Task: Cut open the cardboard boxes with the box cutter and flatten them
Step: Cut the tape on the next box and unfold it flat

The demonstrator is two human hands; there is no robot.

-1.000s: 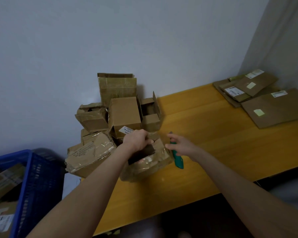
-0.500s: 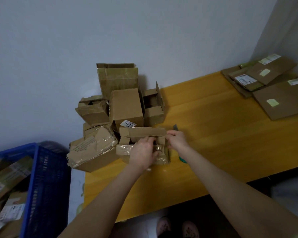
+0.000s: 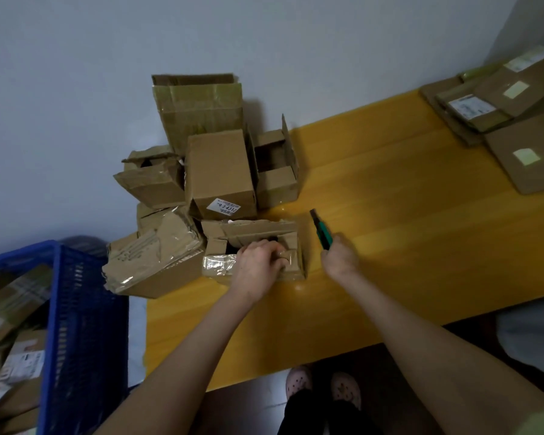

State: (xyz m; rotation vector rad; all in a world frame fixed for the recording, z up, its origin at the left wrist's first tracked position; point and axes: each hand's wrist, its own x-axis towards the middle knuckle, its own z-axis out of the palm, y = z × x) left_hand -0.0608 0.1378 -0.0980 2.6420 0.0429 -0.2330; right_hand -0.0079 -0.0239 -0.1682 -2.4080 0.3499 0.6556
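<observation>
On the table [image 3: 390,246], the left hand [image 3: 258,268] grips a taped box [image 3: 219,266]; at its three o'clock, the right hand [image 3: 339,259] grasps the box cutter [image 3: 322,235].

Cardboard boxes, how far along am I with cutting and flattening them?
Done: flattened cardboard sheets lie stacked at the table's far right. In hand: your left hand grips the taped box, your right hand holds the green box cutter beside it, not touching cardboard. Left: several boxes piled by the wall, unflattened; the blue crate holds more cardboard.
</observation>
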